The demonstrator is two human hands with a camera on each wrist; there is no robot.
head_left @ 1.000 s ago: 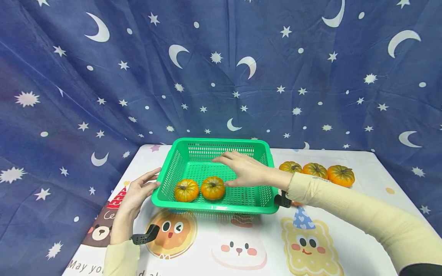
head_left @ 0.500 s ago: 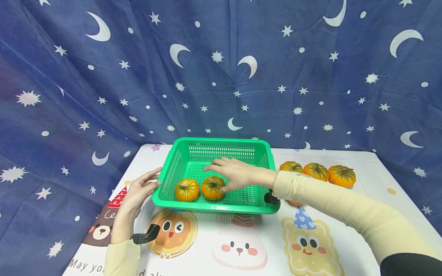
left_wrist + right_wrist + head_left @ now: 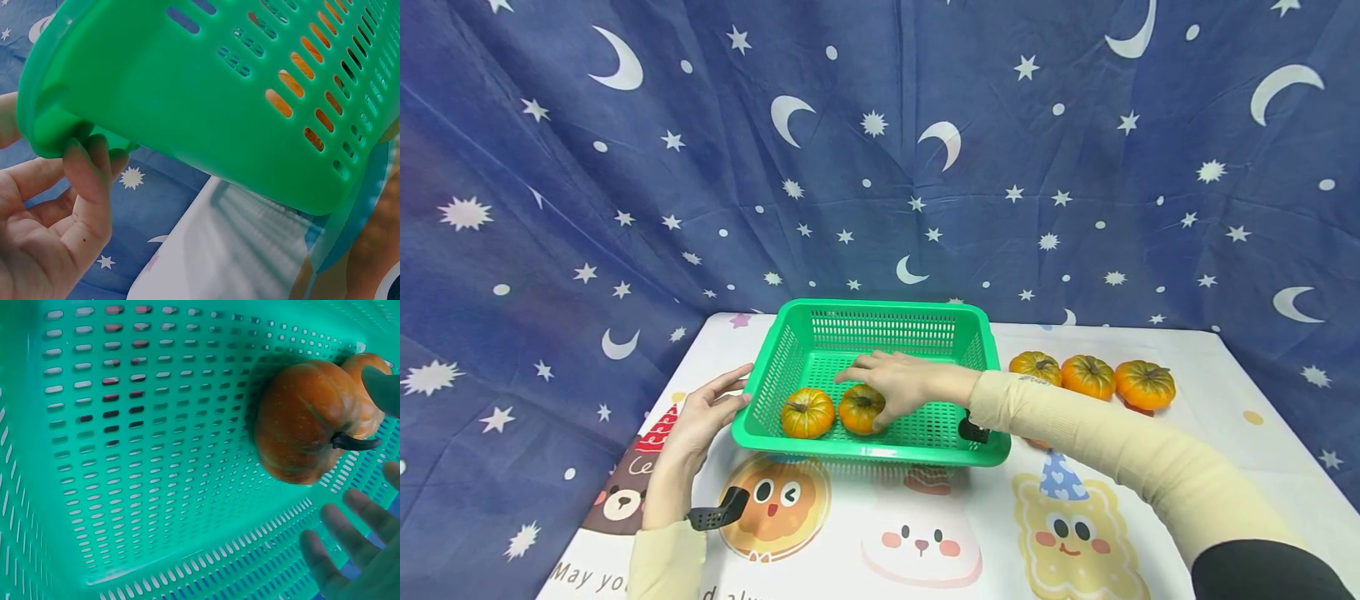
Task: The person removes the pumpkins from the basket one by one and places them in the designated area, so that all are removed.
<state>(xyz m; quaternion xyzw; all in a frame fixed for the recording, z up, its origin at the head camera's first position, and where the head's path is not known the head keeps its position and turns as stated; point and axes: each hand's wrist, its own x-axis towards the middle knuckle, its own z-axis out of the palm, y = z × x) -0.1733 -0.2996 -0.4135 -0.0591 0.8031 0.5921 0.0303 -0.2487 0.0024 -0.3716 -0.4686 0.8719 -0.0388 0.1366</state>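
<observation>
At the back hangs a dark blue cloth curtain [image 3: 880, 208], printed with white moons, stars and dots. Before it is spread a white tablecloth [image 3: 1210, 400] with cartoon prints. From left to right these are a brown bear face [image 3: 622, 503], a round orange-brown winking face [image 3: 778, 510], a pale pink-cheeked animal face [image 3: 921, 560], too faint for me to say which animal, and a yellow wavy-edged biscuit face [image 3: 1078, 558] wearing a blue pointed hat [image 3: 1063, 481]. Dark printed lettering [image 3: 587, 577] beginning with "May" stands at lower left.
</observation>
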